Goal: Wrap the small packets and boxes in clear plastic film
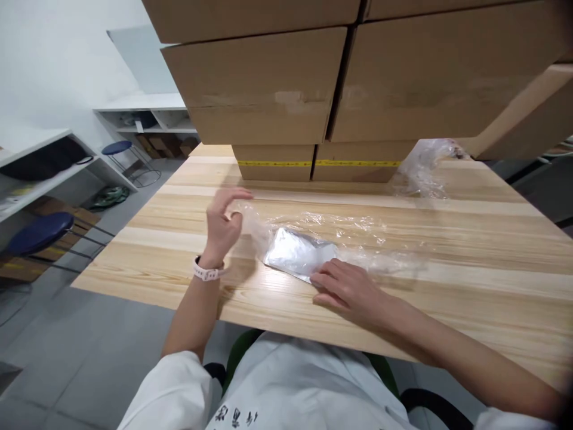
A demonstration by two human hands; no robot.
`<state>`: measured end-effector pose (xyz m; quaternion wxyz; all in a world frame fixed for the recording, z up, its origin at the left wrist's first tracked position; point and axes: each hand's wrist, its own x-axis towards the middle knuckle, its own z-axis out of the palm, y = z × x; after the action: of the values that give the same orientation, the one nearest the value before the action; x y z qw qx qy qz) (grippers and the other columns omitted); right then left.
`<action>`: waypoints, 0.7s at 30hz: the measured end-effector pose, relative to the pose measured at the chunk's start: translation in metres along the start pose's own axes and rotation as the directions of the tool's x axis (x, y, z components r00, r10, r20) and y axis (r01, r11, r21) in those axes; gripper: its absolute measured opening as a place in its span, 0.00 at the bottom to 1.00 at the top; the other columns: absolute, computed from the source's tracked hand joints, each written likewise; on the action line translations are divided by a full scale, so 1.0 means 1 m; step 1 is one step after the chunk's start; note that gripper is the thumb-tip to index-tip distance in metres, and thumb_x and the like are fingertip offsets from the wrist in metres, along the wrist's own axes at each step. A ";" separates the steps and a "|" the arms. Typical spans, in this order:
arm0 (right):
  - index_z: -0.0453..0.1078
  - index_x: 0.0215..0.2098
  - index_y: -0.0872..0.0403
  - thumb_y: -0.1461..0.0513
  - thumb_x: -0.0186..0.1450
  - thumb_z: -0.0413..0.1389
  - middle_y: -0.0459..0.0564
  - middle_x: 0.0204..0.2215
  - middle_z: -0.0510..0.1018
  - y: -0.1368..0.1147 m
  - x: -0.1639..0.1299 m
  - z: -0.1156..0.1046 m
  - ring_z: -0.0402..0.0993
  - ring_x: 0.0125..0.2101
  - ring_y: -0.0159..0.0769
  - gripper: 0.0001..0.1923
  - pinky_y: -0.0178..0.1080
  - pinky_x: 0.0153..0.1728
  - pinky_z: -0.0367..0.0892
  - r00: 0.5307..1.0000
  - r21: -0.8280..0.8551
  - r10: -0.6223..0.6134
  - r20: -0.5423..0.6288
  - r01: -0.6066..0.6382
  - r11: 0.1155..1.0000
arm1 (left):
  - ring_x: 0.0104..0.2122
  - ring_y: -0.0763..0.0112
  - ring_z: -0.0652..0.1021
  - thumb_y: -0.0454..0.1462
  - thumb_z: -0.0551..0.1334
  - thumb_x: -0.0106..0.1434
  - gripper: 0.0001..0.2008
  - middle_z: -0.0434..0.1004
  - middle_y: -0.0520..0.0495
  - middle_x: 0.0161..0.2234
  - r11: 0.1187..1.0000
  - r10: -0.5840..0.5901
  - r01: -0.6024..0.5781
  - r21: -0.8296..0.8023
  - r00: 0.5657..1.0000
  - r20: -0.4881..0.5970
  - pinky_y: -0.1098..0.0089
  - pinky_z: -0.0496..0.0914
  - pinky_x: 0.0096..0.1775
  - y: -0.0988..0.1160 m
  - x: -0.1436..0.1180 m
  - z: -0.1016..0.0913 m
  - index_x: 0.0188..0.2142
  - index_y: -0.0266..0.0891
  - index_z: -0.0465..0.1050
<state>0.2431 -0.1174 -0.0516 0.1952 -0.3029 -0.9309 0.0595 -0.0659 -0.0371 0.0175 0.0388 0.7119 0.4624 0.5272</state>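
Observation:
A flat, shiny silver packet lies on the wooden table in front of me. Crumpled clear plastic film spreads behind it and to both sides. My right hand rests at the packet's near right edge, fingers stretched out and touching it, thumb lower on the tabletop. Left of the packet, my left hand is raised a little above the table. Its thumb and forefinger are curved and apart, close to the film's left end, with nothing seen between them. A pale pink band circles my left wrist.
Large cardboard boxes are stacked at the back of the table, with a yellow measuring tape across the lowest ones. More clear film is bunched beside them at right. Blue stools and white shelves stand off to the left.

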 end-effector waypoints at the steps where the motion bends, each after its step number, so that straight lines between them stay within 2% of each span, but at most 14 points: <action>1: 0.76 0.44 0.52 0.57 0.74 0.55 0.54 0.41 0.80 -0.003 0.000 -0.009 0.74 0.37 0.41 0.10 0.41 0.34 0.66 0.998 0.060 0.034 0.053 -0.037 0.998 | 0.50 0.63 0.80 0.24 0.52 0.52 0.24 0.83 0.47 0.45 0.996 0.055 -0.050 -0.078 0.996 0.074 0.57 0.72 0.57 0.010 -0.003 0.009 0.42 0.41 0.79; 2: 0.76 0.46 0.50 0.57 0.75 0.54 0.53 0.43 0.80 -0.004 0.001 -0.019 0.75 0.38 0.41 0.10 0.41 0.36 0.67 0.992 0.124 0.062 0.113 -0.076 0.989 | 0.50 0.63 0.80 0.24 0.53 0.55 0.22 0.83 0.46 0.46 0.986 0.117 -0.091 -0.141 0.975 0.188 0.57 0.73 0.56 0.019 -0.008 0.018 0.43 0.42 0.79; 3: 0.76 0.48 0.48 0.56 0.75 0.53 0.52 0.45 0.81 -0.004 0.002 -0.030 0.76 0.40 0.40 0.11 0.41 0.38 0.69 0.980 0.194 0.074 0.185 -0.110 0.975 | 0.51 0.63 0.80 0.25 0.54 0.58 0.22 0.83 0.46 0.48 0.975 0.181 -0.125 -0.184 0.928 0.326 0.55 0.73 0.56 0.026 -0.012 0.027 0.45 0.42 0.79; 5: 0.76 0.51 0.45 0.55 0.76 0.52 0.49 0.46 0.81 0.004 0.005 -0.050 0.78 0.41 0.39 0.12 0.40 0.41 0.71 0.942 0.325 0.062 0.331 -0.176 0.929 | 0.59 0.58 0.76 0.30 0.56 0.67 0.19 0.79 0.42 0.57 0.967 0.250 -0.171 -0.187 0.771 0.586 0.49 0.69 0.62 0.035 -0.022 0.043 0.54 0.43 0.76; 6: 0.77 0.51 0.44 0.54 0.76 0.52 0.48 0.46 0.82 0.011 0.007 -0.058 0.79 0.41 0.39 0.13 0.40 0.41 0.71 0.929 0.363 0.065 0.365 -0.206 0.909 | 0.64 0.55 0.72 0.35 0.58 0.70 0.19 0.74 0.39 0.62 0.970 0.242 -0.186 -0.157 0.687 0.685 0.45 0.64 0.65 0.037 -0.027 0.051 0.60 0.43 0.73; 7: 0.77 0.52 0.44 0.53 0.76 0.51 0.47 0.47 0.82 0.021 0.011 -0.062 0.79 0.43 0.39 0.14 0.41 0.43 0.72 0.929 0.374 0.093 0.358 -0.234 0.898 | 0.68 0.51 0.67 0.41 0.59 0.72 0.23 0.69 0.36 0.66 0.975 0.210 -0.193 -0.113 0.618 0.757 0.42 0.58 0.68 0.036 -0.032 0.057 0.64 0.42 0.68; 8: 0.77 0.52 0.45 0.52 0.76 0.50 0.48 0.48 0.82 0.034 0.015 -0.064 0.79 0.45 0.41 0.16 0.42 0.45 0.72 0.939 0.353 0.153 0.308 -0.262 0.898 | 0.70 0.48 0.64 0.46 0.60 0.72 0.28 0.65 0.34 0.69 0.979 0.169 -0.193 -0.069 0.569 0.805 0.39 0.53 0.69 0.034 -0.036 0.063 0.67 0.41 0.64; 9: 0.76 0.54 0.45 0.51 0.76 0.50 0.50 0.51 0.81 0.047 0.020 -0.062 0.78 0.49 0.44 0.17 0.45 0.48 0.72 0.946 0.305 0.233 0.224 -0.295 0.905 | 0.70 0.45 0.62 0.50 0.61 0.71 0.32 0.63 0.32 0.70 0.982 0.130 -0.184 -0.034 0.539 0.832 0.38 0.50 0.69 0.032 -0.039 0.067 0.69 0.40 0.61; 11: 0.73 0.60 0.48 0.51 0.75 0.52 0.55 0.59 0.77 0.075 0.031 -0.050 0.71 0.58 0.52 0.20 0.53 0.57 0.67 0.919 0.180 0.390 0.055 -0.393 0.902 | 0.68 0.44 0.64 0.55 0.63 0.68 0.39 0.64 0.32 0.68 0.987 0.083 -0.159 0.001 0.520 0.850 0.37 0.47 0.69 0.025 -0.044 0.074 0.71 0.40 0.58; 13: 0.68 0.65 0.51 0.50 0.72 0.56 0.59 0.63 0.72 0.098 0.042 -0.032 0.67 0.62 0.57 0.27 0.58 0.58 0.65 0.875 0.127 0.481 0.050 -0.484 0.866 | 0.65 0.44 0.68 0.56 0.66 0.65 0.43 0.69 0.33 0.65 0.990 0.063 -0.141 0.016 0.537 0.841 0.37 0.47 0.68 0.020 -0.045 0.078 0.72 0.42 0.55; 15: 0.67 0.66 0.52 0.51 0.68 0.60 0.61 0.63 0.72 0.110 0.051 -0.017 0.66 0.62 0.58 0.31 0.57 0.58 0.65 0.858 0.142 0.508 0.079 -0.514 0.846 | 0.60 0.46 0.70 0.52 0.72 0.61 0.48 0.72 0.34 0.60 0.990 0.060 -0.142 0.023 0.558 0.828 0.38 0.50 0.66 0.016 -0.045 0.077 0.73 0.43 0.53; 18: 0.74 0.59 0.53 0.53 0.65 0.63 0.58 0.50 0.79 0.108 0.057 -0.005 0.72 0.52 0.52 0.26 0.51 0.52 0.68 0.871 0.220 0.487 0.067 -0.489 0.844 | 0.55 0.49 0.71 0.43 0.75 0.59 0.50 0.74 0.39 0.54 0.987 0.103 -0.163 -0.012 0.565 0.818 0.43 0.56 0.63 0.015 -0.045 0.072 0.73 0.47 0.51; 21: 0.79 0.43 0.53 0.52 0.67 0.60 0.51 0.33 0.80 0.096 0.055 -0.005 0.73 0.34 0.40 0.14 0.41 0.36 0.66 0.852 0.386 0.499 0.158 -0.519 0.763 | 0.52 0.51 0.71 0.40 0.75 0.58 0.51 0.73 0.41 0.52 0.984 0.141 -0.168 -0.056 0.546 0.826 0.46 0.61 0.60 0.016 -0.046 0.064 0.74 0.50 0.49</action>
<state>0.2562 -0.0074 -0.0511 0.2098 -0.4939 -0.7836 0.3131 -0.0064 -0.0505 -0.0345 0.1938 0.9138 0.3336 0.1268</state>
